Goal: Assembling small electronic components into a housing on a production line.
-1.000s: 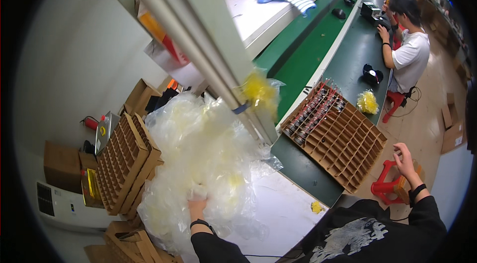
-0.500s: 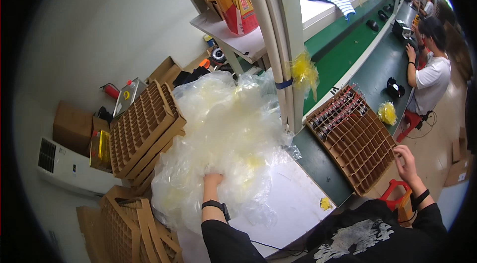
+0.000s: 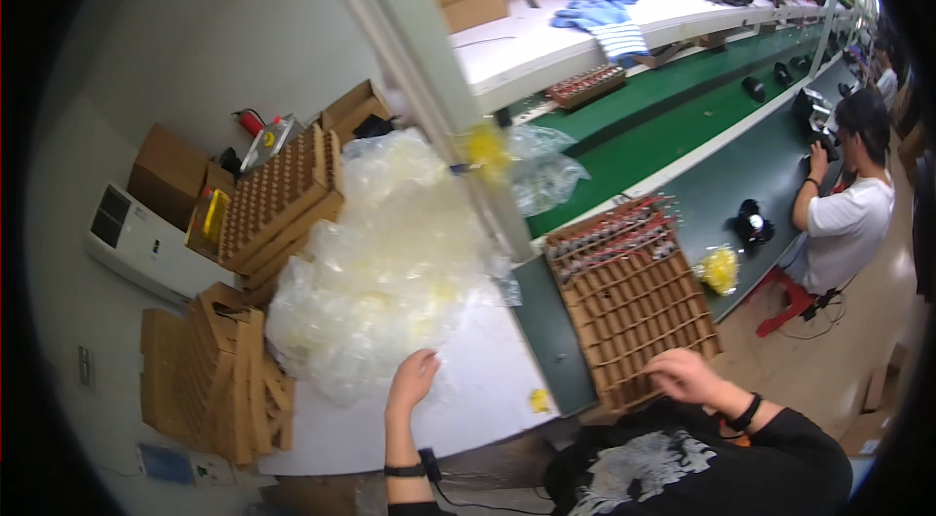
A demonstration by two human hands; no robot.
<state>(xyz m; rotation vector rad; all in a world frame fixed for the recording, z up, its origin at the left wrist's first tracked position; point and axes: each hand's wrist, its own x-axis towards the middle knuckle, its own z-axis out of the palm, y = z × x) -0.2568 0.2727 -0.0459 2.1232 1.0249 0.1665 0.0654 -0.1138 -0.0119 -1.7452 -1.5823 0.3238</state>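
Observation:
A big heap of clear and yellowish plastic bags (image 3: 370, 272) covers much of the white tabletop (image 3: 487, 370). At the heap's near edge is my left hand (image 3: 414, 380), its fingers stretched and slightly bent beside the thin film. I see nothing plainly gripped in it. My right hand (image 3: 684, 376) hovers over the near right corner of a divided cardboard tray (image 3: 634, 321), with loosely curled fingers apart and nothing visible in them. Small metal parts with red pieces (image 3: 614, 238) fill the tray's far rows; the nearer cells show bare cardboard.
Stacked cardboard dividers (image 3: 278, 194) stand left of the heap, with more (image 3: 229, 370) nearer. A shelf post (image 3: 458, 97) rises behind it. A yellow bundle (image 3: 720, 269) and black part (image 3: 751, 224) lie right of the tray. A co-worker (image 3: 848, 185) sits farther right.
My left hand has come out of the bag heap to its near edge. My right hand has moved left and down, over the tray corner. The whole view has shifted.

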